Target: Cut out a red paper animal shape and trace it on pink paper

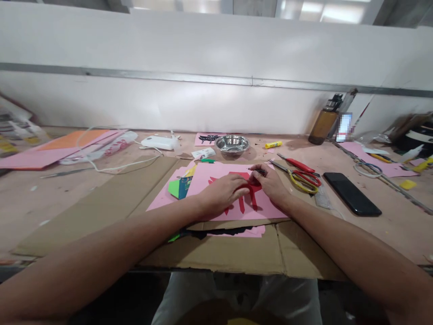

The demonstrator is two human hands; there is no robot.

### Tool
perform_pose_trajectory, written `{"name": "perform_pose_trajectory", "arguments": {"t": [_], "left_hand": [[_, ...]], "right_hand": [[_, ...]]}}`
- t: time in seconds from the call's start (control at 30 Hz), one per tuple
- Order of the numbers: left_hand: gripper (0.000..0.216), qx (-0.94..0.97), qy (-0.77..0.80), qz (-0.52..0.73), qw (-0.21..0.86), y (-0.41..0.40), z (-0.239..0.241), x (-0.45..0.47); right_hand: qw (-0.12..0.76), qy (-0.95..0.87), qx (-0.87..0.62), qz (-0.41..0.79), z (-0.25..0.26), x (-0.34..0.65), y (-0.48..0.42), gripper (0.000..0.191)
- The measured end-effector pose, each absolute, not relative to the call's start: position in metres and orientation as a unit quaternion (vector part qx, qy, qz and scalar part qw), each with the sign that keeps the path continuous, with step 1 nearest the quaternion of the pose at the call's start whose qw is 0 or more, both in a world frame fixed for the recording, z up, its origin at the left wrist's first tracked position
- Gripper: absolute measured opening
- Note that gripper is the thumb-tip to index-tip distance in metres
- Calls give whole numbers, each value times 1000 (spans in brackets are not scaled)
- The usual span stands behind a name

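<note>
A sheet of pink paper point(199, 180) lies on brown cardboard, with a red paper cut-out point(241, 204) on top of it. My left hand point(223, 192) rests across the cut-out, its fingers stretched out and covering part of the red. Just right of it, my right hand point(270, 181) is closed at the fingertips around a slim dark tool point(259, 171), whose kind I cannot make out. Both hands' fingertips are close together over the red shape. More pink paper point(161, 198) with a bright green and blue piece point(179, 188) sticks out from under the sheet.
A steel bowl point(232, 144) stands behind the paper. To the right are scissors with yellow handles point(302, 184), red-handled pliers-like tools point(301, 165) and a black phone point(352, 194). A yellow glue stick point(273, 145) and brown bottle point(323, 124) are farther back. A white cable point(111, 170) loops at left.
</note>
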State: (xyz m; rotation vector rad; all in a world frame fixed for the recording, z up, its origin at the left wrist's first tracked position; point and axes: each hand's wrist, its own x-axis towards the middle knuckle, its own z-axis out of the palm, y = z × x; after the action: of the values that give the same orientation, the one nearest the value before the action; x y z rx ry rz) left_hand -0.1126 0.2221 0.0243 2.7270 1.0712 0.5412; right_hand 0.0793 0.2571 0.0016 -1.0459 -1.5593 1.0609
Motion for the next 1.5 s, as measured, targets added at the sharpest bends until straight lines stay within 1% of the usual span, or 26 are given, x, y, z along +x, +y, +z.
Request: {"name": "perform_pose_trajectory", "arguments": {"t": [0.13,0.4,0.53,0.73,0.9,1.03,1.23,1.4,1.5], "left_hand": [[32,918,358,162,63,221,10,-113],[34,903,386,173,81,220,7,-114],[33,910,371,167,86,222,6,-114],[37,908,370,183,78,222,4,-115],[38,914,357,179,68,221,2,-114],[38,918,349,174,71,222,1,-115],[40,918,347,176,80,222,-1,-117],[44,913,354,187,83,220,0,-117],[46,911,357,189,79,220,0,-118]], "right_hand": [[499,-610,-408,460,1,80,258,21],[588,-527,-398,466,5,86,263,41],[605,-520,-425,429,2,95,268,43],[637,-529,-392,400,0,99,268,44],[632,-555,-389,375,-1,99,266,37],[609,-567,-411,371,-2,100,264,34],[578,-541,-456,407,-1,102,257,40],[590,-502,-463,430,5,99,254,37],[575,-497,-466,454,8,97,253,37]]}}
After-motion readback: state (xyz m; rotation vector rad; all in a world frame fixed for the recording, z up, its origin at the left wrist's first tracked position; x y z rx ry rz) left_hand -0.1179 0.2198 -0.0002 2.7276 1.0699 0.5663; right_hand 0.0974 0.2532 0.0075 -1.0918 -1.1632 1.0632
